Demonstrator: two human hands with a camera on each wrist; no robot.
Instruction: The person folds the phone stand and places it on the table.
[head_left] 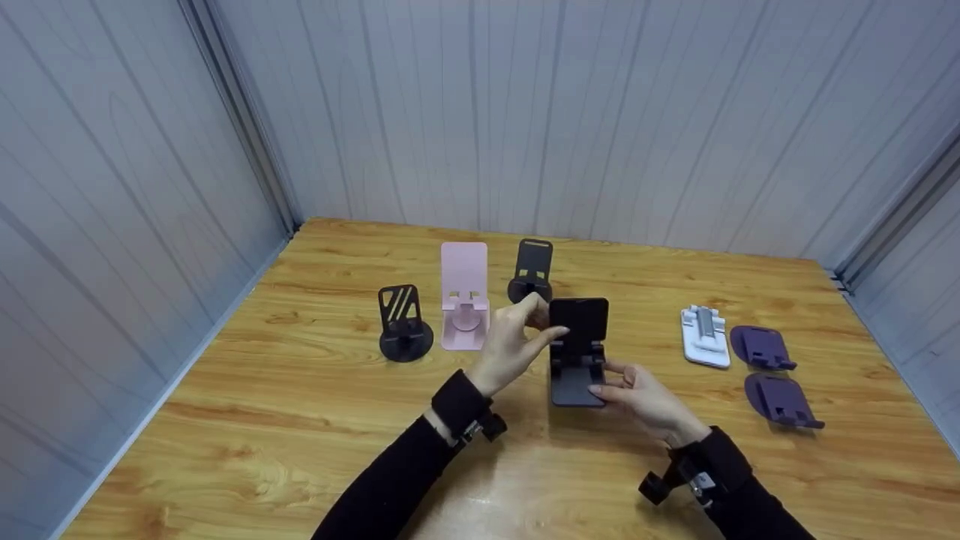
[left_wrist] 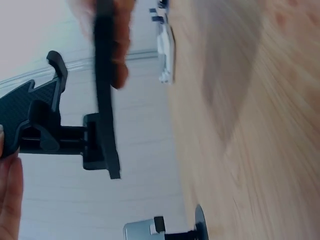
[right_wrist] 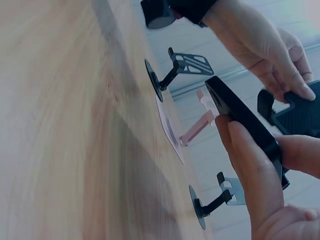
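Both hands hold a black folding phone stand (head_left: 577, 385) above the table, its back plate raised from its rectangular base. My left hand (head_left: 510, 341) pinches the left edge of the back plate between thumb and fingers. At the base's lower right edge, my right hand (head_left: 645, 397) grips with the thumb on top and fingers beneath. The left wrist view shows the base (left_wrist: 104, 90) edge-on, clear of the wood, with the hinge arm between the plates. In the right wrist view, the right fingers (right_wrist: 250, 165) hold the base, while the left hand (right_wrist: 265, 47) is at the back plate.
Left of the hands stand a slotted black stand (head_left: 405, 341) and a pink stand (head_left: 464, 266). Another black stand (head_left: 534, 259) is behind the left hand. On the right lie a folded white stand (head_left: 706, 349) and two folded purple stands (head_left: 765, 346). Walls enclose the wooden table (head_left: 300, 420).
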